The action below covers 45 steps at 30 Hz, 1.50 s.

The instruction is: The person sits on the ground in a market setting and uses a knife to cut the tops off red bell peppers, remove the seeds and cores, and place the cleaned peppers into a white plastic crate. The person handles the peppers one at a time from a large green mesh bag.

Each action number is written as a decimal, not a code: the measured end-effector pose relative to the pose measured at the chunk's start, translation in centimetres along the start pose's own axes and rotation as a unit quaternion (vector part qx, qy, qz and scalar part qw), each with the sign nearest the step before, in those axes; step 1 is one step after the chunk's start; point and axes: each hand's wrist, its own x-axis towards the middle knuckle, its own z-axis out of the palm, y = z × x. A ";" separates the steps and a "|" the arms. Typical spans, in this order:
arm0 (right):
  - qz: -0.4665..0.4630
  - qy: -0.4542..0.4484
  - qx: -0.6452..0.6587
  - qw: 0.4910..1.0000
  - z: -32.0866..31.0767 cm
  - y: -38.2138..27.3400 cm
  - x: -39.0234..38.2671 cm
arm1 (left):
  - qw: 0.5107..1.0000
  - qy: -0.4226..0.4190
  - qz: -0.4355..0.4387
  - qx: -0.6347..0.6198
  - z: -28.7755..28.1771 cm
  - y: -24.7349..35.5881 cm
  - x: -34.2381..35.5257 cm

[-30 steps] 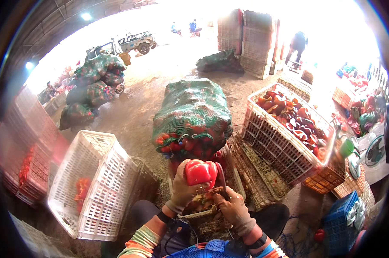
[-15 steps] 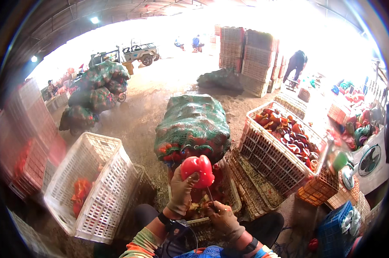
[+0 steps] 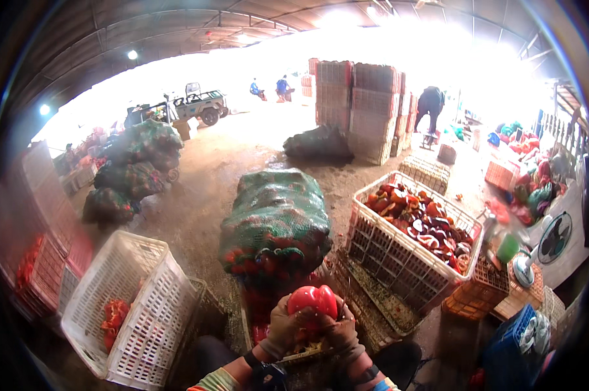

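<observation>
An open-sided produce-handling shed: an arched, ribbed grey-brown roof [image 3: 177, 21] meets bright daylight above a stained brown floor [image 3: 203, 186]. A bulging green mesh sack [image 3: 278, 208] of red peppers [image 3: 243, 262] sits at twelve o'clock; at eleven, more green mesh sacks [image 3: 138, 146] pile up before a pale open-backed vehicle [image 3: 206, 105]. At one o'clock stands a white slatted plastic crate [image 3: 398, 267] heaped with cut pieces [image 3: 431, 225].

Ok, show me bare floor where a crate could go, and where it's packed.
Open floor lies between the stacked net sacks on the left and the central net sack, reaching back to the dark net bundle. Around the red pepper it's tight: white crate left, heaped crate right. Farther right, fan, orange crate and blue crate crowd together.
</observation>
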 end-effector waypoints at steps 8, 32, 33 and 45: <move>0.210 -0.072 0.100 0.970 -3.6 0.2 2.2 | 0.977 -0.050 -0.180 -0.103 -3.0 -2.1 0.6; -0.117 -0.122 -0.448 0.878 -1.4 7.8 4.4 | 0.948 0.010 -0.231 -0.218 -6.1 -5.3 2.6; -0.054 -0.139 -0.425 0.893 -0.6 7.1 4.9 | 0.944 0.036 -0.228 -0.235 -6.4 -5.8 2.8; 0.107 -0.109 -0.154 0.976 2.2 7.7 3.1 | 0.949 0.107 -0.168 -0.244 -7.6 -4.0 0.8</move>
